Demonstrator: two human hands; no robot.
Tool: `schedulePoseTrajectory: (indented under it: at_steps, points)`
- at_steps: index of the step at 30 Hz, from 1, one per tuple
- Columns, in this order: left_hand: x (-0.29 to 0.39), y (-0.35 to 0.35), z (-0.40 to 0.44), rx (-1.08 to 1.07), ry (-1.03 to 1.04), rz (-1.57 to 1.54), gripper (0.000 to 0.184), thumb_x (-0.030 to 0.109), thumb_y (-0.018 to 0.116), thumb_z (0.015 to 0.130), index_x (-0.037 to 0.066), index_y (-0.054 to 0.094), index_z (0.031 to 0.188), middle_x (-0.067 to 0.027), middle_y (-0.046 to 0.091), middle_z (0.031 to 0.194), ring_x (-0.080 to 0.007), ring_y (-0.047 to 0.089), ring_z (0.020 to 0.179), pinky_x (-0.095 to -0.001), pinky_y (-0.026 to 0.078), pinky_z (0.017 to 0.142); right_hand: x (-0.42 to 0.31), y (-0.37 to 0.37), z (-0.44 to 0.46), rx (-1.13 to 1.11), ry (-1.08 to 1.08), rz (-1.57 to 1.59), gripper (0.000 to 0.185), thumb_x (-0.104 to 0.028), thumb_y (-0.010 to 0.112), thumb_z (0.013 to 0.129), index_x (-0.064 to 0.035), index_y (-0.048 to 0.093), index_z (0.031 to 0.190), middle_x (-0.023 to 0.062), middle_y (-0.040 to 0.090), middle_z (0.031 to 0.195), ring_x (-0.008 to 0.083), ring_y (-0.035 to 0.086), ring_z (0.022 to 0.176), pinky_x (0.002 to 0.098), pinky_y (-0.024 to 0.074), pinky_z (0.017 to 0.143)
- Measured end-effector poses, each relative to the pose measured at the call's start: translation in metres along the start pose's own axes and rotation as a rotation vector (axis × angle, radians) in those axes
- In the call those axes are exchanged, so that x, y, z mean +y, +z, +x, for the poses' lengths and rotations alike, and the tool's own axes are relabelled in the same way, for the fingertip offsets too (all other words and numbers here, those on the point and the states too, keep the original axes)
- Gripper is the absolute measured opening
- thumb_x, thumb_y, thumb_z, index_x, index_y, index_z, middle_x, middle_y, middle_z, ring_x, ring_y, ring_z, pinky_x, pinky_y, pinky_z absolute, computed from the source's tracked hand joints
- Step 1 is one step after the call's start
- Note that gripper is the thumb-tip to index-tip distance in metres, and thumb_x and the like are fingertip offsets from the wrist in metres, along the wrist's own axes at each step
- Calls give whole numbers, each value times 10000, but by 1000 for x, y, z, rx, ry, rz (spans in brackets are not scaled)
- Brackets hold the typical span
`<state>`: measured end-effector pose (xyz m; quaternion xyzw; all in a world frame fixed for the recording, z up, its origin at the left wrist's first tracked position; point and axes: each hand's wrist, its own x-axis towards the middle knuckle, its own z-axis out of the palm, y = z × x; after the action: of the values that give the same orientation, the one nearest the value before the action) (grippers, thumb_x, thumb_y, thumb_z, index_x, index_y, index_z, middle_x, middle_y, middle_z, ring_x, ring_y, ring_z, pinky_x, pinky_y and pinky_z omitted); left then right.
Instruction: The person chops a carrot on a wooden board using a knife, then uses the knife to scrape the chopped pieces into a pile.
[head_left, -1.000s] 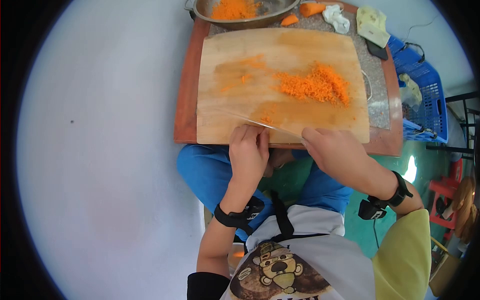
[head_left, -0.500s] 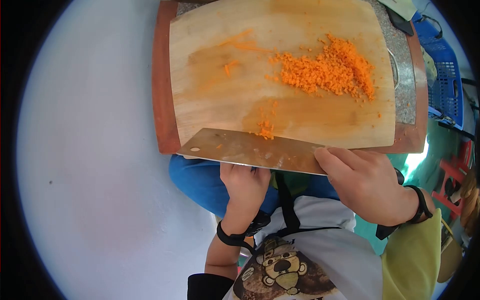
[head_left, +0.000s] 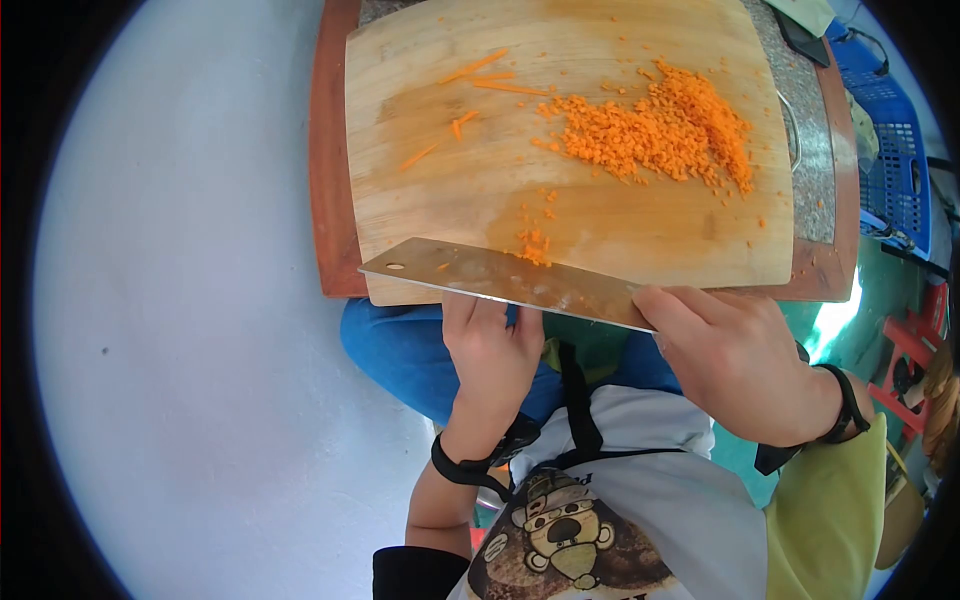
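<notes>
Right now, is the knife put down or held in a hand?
Held: the right hand grips one end of the knife, its broad face showing to the camera. Whether it touches the board, I cannot tell.

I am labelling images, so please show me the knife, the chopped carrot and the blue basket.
Knife point(head_left: 490, 277), head view, on the blade.
Chopped carrot point(head_left: 650, 135), head view, middle of the large heap.
Blue basket point(head_left: 892, 185), head view, perforated wall.

Cleaver point(head_left: 495, 277) in right grip point(head_left: 738, 358), minced carrot point(head_left: 650, 138)
</notes>
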<state>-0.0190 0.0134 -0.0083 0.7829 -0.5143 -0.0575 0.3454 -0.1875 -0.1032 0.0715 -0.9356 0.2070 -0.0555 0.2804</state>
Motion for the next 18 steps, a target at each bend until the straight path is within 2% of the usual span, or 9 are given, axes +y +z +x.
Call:
schedulePoseTrajectory:
  at_steps: [10,13,15,18]
  points:
    - [2,0,3,5,18,10,224,-35,662,669,-3,651,890,-145,601,880,-330,564,825,-382,465,727,0,-3,-1,0,-8,-23,185,-14,563,672,-21,446,816,88,518,651,256,583,603,336,451,499]
    - [6,-1,9,12,21,0,209,-46,655,674,-9,647,880,-153,600,883,-328,567,815,-378,465,723,0,-7,2,-109,26,-10,182,-7,568,677,-12,452,818,97,528,656,268,595,609,340,466,503]
    - [6,-1,11,11,23,-17,201,-52,650,677,-13,644,874,-157,598,885,-327,568,808,-374,465,721,-1,-7,6,-158,108,5,122,-26,554,766,-35,495,873,99,527,672,304,566,596,385,454,511]
    - [6,-2,12,51,104,7,149,-55,647,684,-11,626,824,-142,585,809,-304,561,743,-361,457,675,-5,-9,12,-162,101,-22,84,-50,551,794,-33,494,854,123,539,670,323,574,605,398,457,517]
